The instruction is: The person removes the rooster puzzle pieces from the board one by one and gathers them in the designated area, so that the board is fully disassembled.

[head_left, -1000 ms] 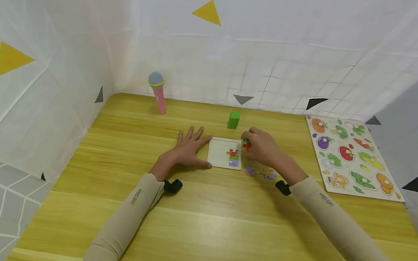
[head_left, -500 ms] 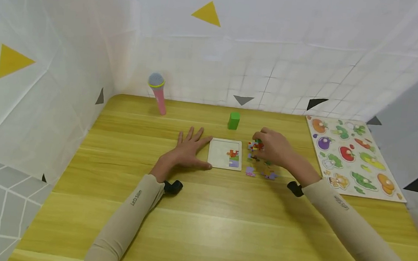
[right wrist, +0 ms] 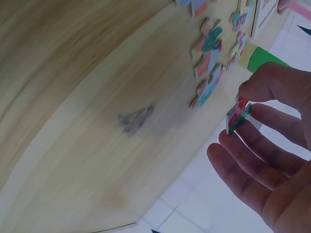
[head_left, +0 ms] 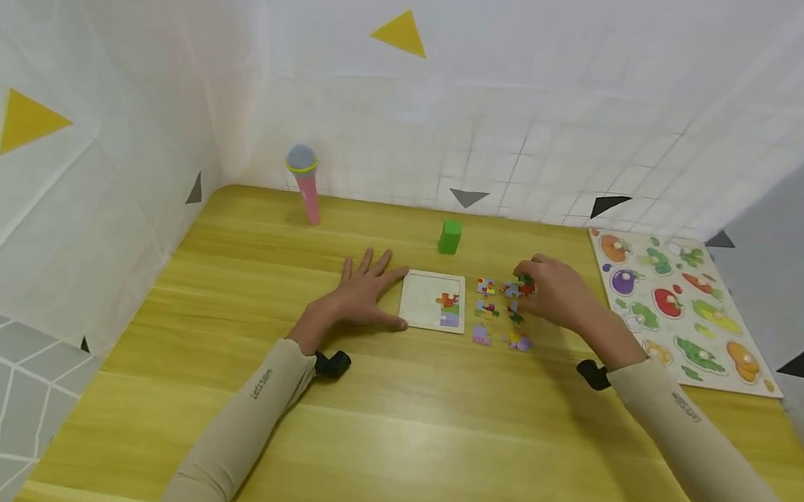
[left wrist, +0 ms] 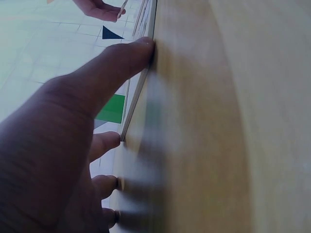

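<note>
My left hand (head_left: 358, 291) lies spread on the table, thumb and index fingertip touching the left edge of a small pale puzzle tray (head_left: 419, 304). Joined puzzle pieces (head_left: 449, 312) with red, green and purple print fill part of the tray's right side. Between thumb and fingers, my right hand (head_left: 561, 295) pinches a red and green puzzle piece (right wrist: 238, 115), raised off the table in the right wrist view. Loose puzzle pieces (head_left: 487, 310) lie in rows between the tray and that hand. Part of the held piece is hidden by the fingers.
Behind the tray stands a green block (head_left: 449, 238). A pink toy microphone (head_left: 309, 195) is at the back left. On the right lies a vegetable peg board (head_left: 687, 312), partly covered by the right forearm. White sheeting closes off the table's back edge.
My right hand has moved right, away from the tray, with the puzzle piece between its fingers. Loose pieces it was covering now show. The left hand stays at the tray's edge.
</note>
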